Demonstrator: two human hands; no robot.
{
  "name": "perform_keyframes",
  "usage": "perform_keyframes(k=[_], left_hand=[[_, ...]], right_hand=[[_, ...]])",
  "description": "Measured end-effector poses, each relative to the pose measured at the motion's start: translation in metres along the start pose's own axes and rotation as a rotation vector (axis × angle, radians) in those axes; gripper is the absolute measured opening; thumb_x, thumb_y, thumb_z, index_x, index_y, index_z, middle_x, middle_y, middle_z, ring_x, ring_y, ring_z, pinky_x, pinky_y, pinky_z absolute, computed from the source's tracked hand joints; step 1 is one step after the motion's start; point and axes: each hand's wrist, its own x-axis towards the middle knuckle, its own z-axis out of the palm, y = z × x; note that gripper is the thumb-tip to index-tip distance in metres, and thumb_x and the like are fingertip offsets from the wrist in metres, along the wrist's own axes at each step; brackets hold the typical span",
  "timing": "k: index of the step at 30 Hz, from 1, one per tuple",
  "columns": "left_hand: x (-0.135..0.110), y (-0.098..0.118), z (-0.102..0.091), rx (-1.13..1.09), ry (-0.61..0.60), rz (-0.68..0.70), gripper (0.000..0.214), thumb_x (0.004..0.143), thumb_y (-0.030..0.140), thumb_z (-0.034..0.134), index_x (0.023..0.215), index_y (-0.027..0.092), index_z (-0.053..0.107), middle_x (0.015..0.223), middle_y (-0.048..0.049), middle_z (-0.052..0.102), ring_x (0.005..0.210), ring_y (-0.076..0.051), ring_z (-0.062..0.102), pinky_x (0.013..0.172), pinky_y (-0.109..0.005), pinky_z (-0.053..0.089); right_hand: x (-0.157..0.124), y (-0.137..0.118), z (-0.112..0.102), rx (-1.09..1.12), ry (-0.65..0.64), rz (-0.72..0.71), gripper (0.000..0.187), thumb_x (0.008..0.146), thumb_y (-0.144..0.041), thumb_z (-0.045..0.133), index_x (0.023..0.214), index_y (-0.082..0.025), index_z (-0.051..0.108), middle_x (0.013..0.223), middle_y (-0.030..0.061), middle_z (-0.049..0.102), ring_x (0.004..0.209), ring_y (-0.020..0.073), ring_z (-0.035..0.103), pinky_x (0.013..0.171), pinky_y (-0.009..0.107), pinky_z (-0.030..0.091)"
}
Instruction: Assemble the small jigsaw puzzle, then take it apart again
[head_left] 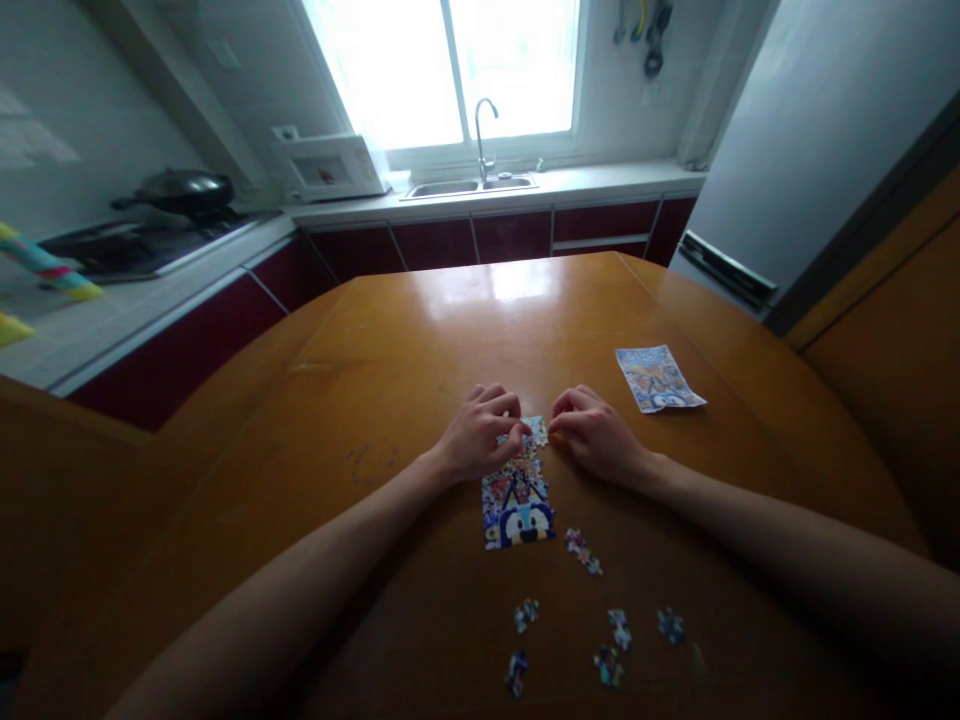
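Note:
A partly joined jigsaw puzzle (517, 500) lies flat on the table, with a blue cartoon dog's face along its near edge. My left hand (484, 435) rests over its upper left part, fingers curled and fingertips against the pieces; it covers some of the picture. Just beyond the upper right edge is my right hand (592, 430), its thumb and fingers pressed together close to the puzzle's corner. Whatever those fingertips hold, if anything, is hidden. A small joined strip of jigsaw pieces (583, 551) lies off the lower right corner.
Several loose jigsaw pieces (608, 664) are scattered nearest me on the wooden table (360, 380). A creased reference picture sheet (660, 380) lies at the right. Farther off are a sink (450, 188), a microwave (334, 168), a stove with a wok (184, 190) and a fridge (810, 130).

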Motion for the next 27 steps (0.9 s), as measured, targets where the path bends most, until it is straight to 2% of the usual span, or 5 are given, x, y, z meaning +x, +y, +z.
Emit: perform_keyframes(k=[15, 21, 27], left_hand=[[0.0022, 0.0012, -0.0002, -0.009, -0.08, 0.014, 0.03, 0.094, 0.027, 0.048, 0.084, 0.027, 0.076, 0.083, -0.0028, 0.062, 0.083, -0.018, 0.049, 0.08, -0.036, 0.035], [0.0014, 0.0024, -0.0005, 0.033, -0.023, 0.004, 0.032, 0.097, 0.029, 0.046, 0.086, 0.025, 0.076, 0.085, -0.0038, 0.062, 0.083, -0.018, 0.048, 0.078, -0.035, 0.035], [0.0027, 0.0027, -0.0017, 0.044, -0.058, 0.016, 0.032, 0.096, 0.03, 0.047, 0.081, 0.025, 0.075, 0.085, -0.0034, 0.062, 0.084, -0.018, 0.048, 0.078, -0.035, 0.035]], right_hand=[[0.0011, -0.0029, -0.0008, 0.021, -0.08, -0.026, 0.023, 0.082, -0.002, 0.059, 0.076, -0.02, 0.073, 0.087, 0.0061, 0.062, 0.088, 0.02, 0.052, 0.079, 0.034, 0.047], [0.0009, -0.0026, -0.0006, 0.032, -0.088, -0.026, 0.023, 0.082, -0.003, 0.059, 0.078, -0.02, 0.073, 0.088, 0.0059, 0.062, 0.089, 0.0198, 0.053, 0.08, 0.034, 0.046], [0.0003, -0.0017, -0.0001, 0.05, -0.084, -0.017, 0.022, 0.083, -0.004, 0.058, 0.078, -0.02, 0.072, 0.088, 0.0056, 0.062, 0.089, 0.0193, 0.053, 0.08, 0.033, 0.046]])
